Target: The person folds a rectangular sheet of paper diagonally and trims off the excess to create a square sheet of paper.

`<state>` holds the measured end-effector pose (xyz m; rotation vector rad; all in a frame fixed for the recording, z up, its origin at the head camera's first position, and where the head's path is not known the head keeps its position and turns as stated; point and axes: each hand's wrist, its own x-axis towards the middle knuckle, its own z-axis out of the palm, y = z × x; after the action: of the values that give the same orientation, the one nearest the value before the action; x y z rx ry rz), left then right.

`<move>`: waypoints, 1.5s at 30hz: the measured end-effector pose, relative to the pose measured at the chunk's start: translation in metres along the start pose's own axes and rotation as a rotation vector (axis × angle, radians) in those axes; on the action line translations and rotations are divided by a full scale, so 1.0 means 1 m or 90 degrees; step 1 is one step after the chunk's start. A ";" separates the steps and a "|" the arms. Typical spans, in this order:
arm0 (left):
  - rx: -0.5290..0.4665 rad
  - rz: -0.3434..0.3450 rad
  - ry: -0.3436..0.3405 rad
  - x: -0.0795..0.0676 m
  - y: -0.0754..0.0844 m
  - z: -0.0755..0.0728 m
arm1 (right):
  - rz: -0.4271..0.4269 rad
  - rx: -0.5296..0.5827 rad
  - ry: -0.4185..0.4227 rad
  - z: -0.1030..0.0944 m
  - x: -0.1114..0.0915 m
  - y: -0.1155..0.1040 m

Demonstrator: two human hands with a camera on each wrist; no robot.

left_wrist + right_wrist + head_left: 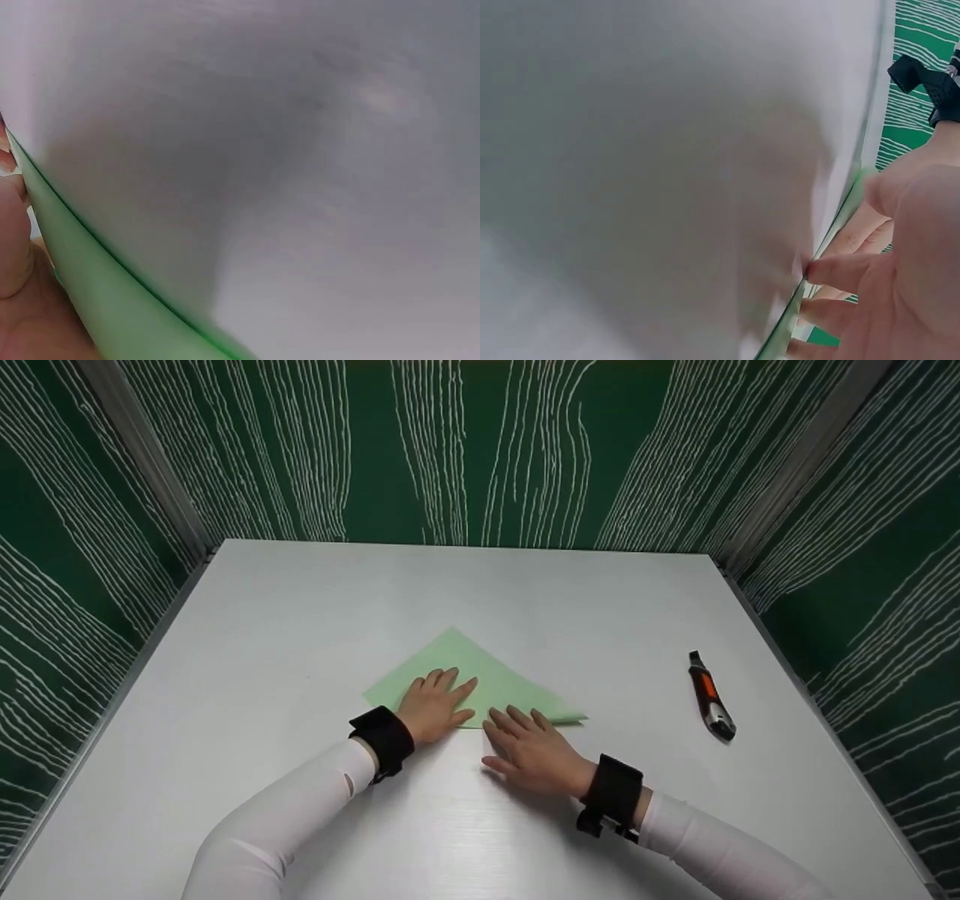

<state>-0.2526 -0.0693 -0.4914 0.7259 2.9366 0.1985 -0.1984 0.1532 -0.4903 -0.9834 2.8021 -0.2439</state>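
Note:
A light green sheet of paper (491,671), folded into a triangle, lies on the white table with its peak pointing away from me. My left hand (435,709) rests flat on its left half, fingers spread. Fingertips of my right hand (536,754) touch the paper's near folded edge, while the palm is over the table. At the right corner the layers stand slightly apart. In the left wrist view the green paper (112,277) runs beside the hand; the right wrist view has the right fingers (840,274) along the paper's edge.
A utility knife (711,697) with a dark and orange handle lies on the right side of the white table (300,607). Green panels (495,450) with white wavy lines stand at the back and both sides. Black straps circle both wrists.

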 end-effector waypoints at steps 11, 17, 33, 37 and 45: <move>-0.019 -0.013 -0.027 0.001 0.000 -0.002 | 0.046 -0.012 0.035 -0.005 -0.015 0.001; -0.038 -0.006 -0.019 0.001 -0.003 0.002 | 0.096 -0.017 0.040 -0.005 -0.026 0.009; -0.050 0.000 -0.025 -0.001 -0.001 -0.002 | 0.164 0.006 0.039 -0.010 -0.059 0.026; -0.055 -0.008 -0.049 0.000 0.000 -0.004 | 0.173 0.003 0.046 -0.013 -0.064 0.028; -0.052 -0.007 -0.050 0.002 -0.002 -0.001 | 0.210 0.009 0.051 -0.016 -0.068 0.031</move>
<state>-0.2555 -0.0698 -0.4912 0.6901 2.8390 0.2799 -0.1680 0.2211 -0.4741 -0.5044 2.9708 -0.2629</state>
